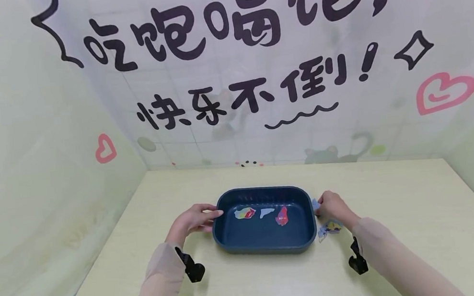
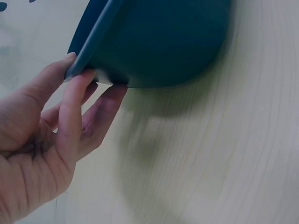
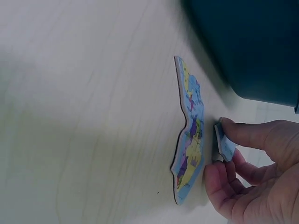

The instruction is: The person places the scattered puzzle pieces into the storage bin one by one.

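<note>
A dark blue rectangular basin (image 1: 266,239) with rounded corners sits mid-table. In it lie several flat map-puzzle pieces: a yellow-green and red one (image 1: 245,213), a pale one (image 1: 266,212) and a red one (image 1: 282,216). My left hand (image 1: 194,218) grips the basin's left rim, thumb on top and fingers beneath, as the left wrist view shows. Just off the basin's right side, my right hand (image 1: 333,207) pinches a small light-blue puzzle piece (image 3: 226,143) between thumb and fingers. Beside that hand, a larger map piece (image 3: 190,140) in blue, yellow and purple lies on the table.
The pale wood-grain table (image 1: 401,227) meets a printed fabric backdrop (image 1: 236,143) at the back, with more fabric at both sides. Each wrist carries a small black camera, left (image 1: 195,271) and right (image 1: 358,263).
</note>
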